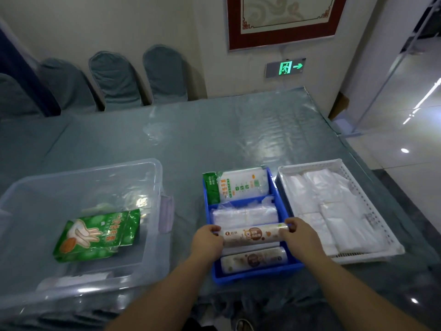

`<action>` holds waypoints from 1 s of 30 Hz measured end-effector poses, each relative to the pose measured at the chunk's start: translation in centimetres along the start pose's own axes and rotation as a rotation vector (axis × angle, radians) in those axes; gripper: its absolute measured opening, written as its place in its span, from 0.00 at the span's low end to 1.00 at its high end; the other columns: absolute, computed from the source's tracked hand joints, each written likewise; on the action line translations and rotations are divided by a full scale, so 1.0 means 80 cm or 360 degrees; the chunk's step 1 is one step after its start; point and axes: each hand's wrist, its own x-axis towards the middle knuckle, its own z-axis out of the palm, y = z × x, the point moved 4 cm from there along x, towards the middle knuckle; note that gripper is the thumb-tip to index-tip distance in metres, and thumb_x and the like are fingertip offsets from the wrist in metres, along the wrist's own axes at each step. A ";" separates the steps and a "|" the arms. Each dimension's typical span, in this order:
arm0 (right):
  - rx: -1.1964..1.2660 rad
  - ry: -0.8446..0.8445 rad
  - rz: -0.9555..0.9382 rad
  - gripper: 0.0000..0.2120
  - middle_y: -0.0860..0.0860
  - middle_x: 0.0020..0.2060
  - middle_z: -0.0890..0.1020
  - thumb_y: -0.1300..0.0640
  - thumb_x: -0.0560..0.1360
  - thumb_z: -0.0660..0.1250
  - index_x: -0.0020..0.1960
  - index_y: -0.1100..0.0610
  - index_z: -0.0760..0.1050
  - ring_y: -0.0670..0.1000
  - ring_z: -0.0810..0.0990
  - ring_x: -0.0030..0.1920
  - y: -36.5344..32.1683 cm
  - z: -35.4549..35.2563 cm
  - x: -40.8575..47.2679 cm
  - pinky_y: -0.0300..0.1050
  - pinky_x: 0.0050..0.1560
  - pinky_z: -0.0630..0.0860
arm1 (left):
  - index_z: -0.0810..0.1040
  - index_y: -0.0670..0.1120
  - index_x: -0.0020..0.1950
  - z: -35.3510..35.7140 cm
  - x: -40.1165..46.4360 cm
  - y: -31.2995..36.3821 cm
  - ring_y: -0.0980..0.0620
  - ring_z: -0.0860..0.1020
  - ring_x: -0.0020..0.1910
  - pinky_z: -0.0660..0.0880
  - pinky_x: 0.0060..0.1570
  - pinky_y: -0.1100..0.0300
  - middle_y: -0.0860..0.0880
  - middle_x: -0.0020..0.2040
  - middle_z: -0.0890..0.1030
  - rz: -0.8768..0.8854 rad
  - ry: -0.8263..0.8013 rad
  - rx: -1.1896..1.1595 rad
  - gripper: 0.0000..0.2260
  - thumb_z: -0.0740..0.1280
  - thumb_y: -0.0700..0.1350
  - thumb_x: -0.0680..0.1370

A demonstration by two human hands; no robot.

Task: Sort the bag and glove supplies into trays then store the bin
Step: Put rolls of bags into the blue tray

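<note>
Holding the white printed roll of bags (254,234) by its ends, the left hand (208,240) and right hand (299,232) each pinch one end over the near part of the blue plastic divided tray (253,277). Best to lower it level, parallel to the second roll (253,260) at the tray's near edge, then release both ends together.

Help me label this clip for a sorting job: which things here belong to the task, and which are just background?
Part of the job:
- left hand and right hand, gripping the bag roll by its ends
- blue tray
- white tray
- clear bin
- green glove pack in the bin

Just background:
- covered chairs
- exit sign
- framed picture
</note>
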 end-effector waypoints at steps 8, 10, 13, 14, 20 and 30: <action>-0.0180 -0.0095 0.0032 0.14 0.49 0.51 0.77 0.56 0.80 0.67 0.65 0.54 0.75 0.50 0.77 0.48 0.024 0.018 0.002 0.35 0.35 0.69 | 0.83 0.45 0.57 0.015 -0.004 -0.022 0.47 0.82 0.52 0.83 0.52 0.52 0.48 0.53 0.82 0.0000 -0.0066 0.0401 0.10 0.68 0.39 0.78; -0.0219 -0.0124 0.0028 0.14 0.49 0.52 0.78 0.54 0.79 0.67 0.64 0.54 0.76 0.50 0.78 0.48 0.025 0.022 0.004 0.36 0.36 0.73 | 0.85 0.44 0.53 0.017 -0.002 -0.023 0.47 0.82 0.49 0.83 0.53 0.49 0.47 0.51 0.84 0.0011 -0.0077 0.0501 0.09 0.67 0.40 0.77; -0.0253 -0.0193 0.0054 0.12 0.50 0.51 0.80 0.52 0.78 0.66 0.61 0.52 0.76 0.49 0.80 0.47 0.026 0.029 0.008 0.44 0.43 0.81 | 0.85 0.45 0.52 0.019 -0.004 -0.023 0.48 0.82 0.49 0.84 0.52 0.50 0.47 0.49 0.83 -0.0014 -0.0093 0.0583 0.09 0.65 0.40 0.77; -0.0276 -0.0201 0.0053 0.11 0.50 0.51 0.80 0.52 0.78 0.66 0.60 0.52 0.77 0.48 0.80 0.46 0.026 0.031 0.008 0.43 0.42 0.81 | 0.85 0.45 0.52 0.019 -0.004 -0.023 0.48 0.82 0.48 0.84 0.51 0.51 0.48 0.49 0.83 -0.0030 -0.0092 0.0603 0.09 0.65 0.40 0.78; -0.0344 -0.0394 0.0049 0.06 0.48 0.49 0.79 0.53 0.78 0.67 0.54 0.50 0.75 0.47 0.79 0.46 0.026 0.036 0.007 0.38 0.36 0.76 | 0.82 0.44 0.52 0.017 -0.005 -0.023 0.46 0.83 0.49 0.84 0.51 0.49 0.46 0.50 0.83 -0.0033 -0.0107 0.0793 0.08 0.65 0.42 0.77; -0.0341 -0.0408 0.0060 0.18 0.50 0.54 0.76 0.55 0.77 0.68 0.66 0.52 0.72 0.51 0.79 0.51 0.009 0.033 0.002 0.43 0.42 0.80 | 0.82 0.46 0.56 0.012 -0.012 -0.007 0.49 0.82 0.51 0.83 0.54 0.51 0.47 0.53 0.82 0.0042 -0.0242 0.0891 0.08 0.65 0.43 0.79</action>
